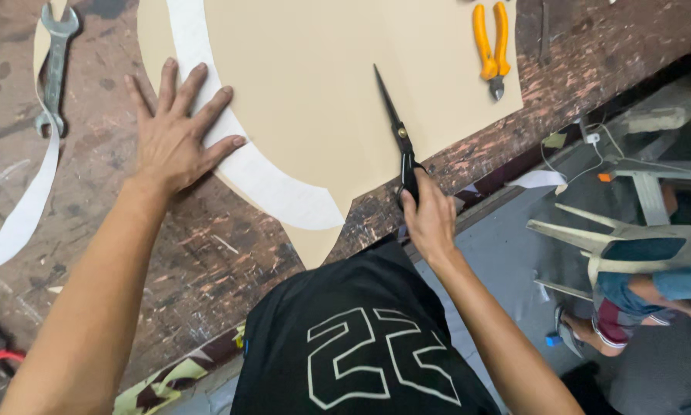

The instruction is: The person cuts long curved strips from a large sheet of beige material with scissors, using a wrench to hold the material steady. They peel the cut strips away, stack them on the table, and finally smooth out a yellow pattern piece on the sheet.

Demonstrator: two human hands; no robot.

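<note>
My left hand [175, 131] lies flat, fingers spread, at ten o'clock on the tan paper sheet [315, 84] covering the scarred wooden counter [169, 253]. My right hand [430, 219], arm extended, grips black-handled scissors [399, 138], blades pointing toward twelve o'clock over the sheet.

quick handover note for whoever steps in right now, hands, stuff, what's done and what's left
Left hand: flat, fingers spread, pressing the tan sheet and its white curved strip onto the workbench.
Right hand: gripping black scissors, blades lying on the sheet, tips pointing away.
Nearby: orange-handled pliers on the sheet's far right, wrench and a loose white strip at left.
Done: the sheet's near edge is already cut to a curve.
Left: the sheet ahead of the blades is uncut.
</note>
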